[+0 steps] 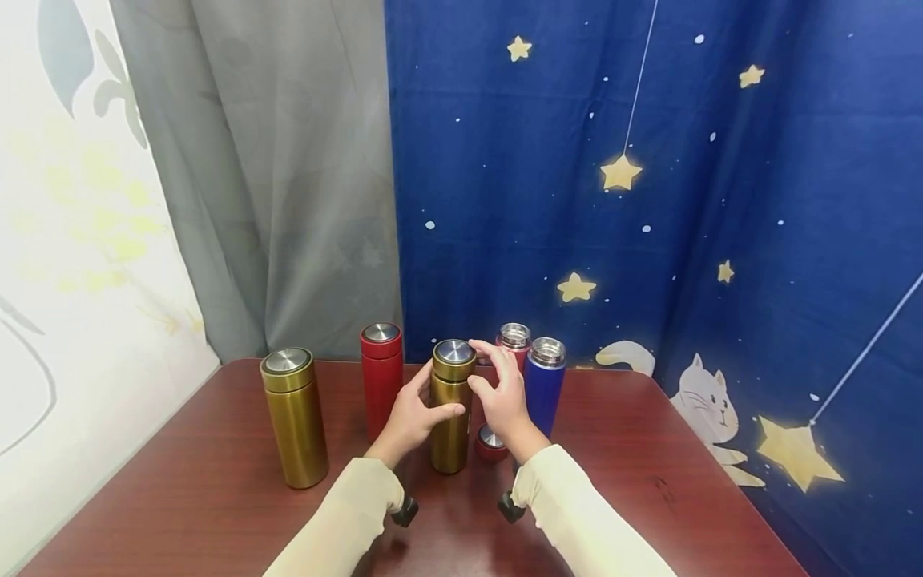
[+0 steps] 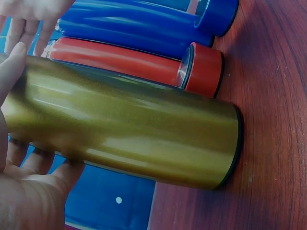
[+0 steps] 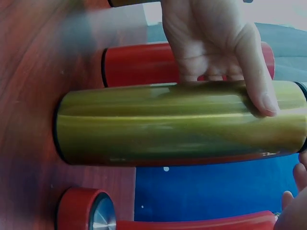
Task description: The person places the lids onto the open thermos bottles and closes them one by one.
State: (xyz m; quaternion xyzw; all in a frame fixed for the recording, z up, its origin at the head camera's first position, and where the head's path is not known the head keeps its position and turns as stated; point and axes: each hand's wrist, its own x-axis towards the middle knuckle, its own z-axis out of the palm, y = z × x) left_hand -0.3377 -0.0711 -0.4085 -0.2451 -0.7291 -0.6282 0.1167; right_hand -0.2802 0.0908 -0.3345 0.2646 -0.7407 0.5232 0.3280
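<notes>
A gold thermos bottle (image 1: 450, 433) with a silver-topped lid (image 1: 454, 353) stands upright on the table. My left hand (image 1: 418, 413) grips its body from the left, thumb across the front and fingers behind, as the left wrist view also shows. Beside the lid, my right hand (image 1: 505, 394) has loosely bent, spread fingers at its right edge; whether they touch it is hard to tell. Behind that hand stand a lidless red bottle (image 1: 513, 336) and a lidless blue bottle (image 1: 544, 393). A red lid (image 1: 492, 445) lies near the gold bottle's base.
Left of my hands are a lidded red bottle (image 1: 382, 377) and, farther left, a second lidded gold bottle (image 1: 296, 425). The left wrist view shows a blue lid (image 2: 221, 17) by the blue bottle. The dark red table (image 1: 180, 497) meets curtains behind.
</notes>
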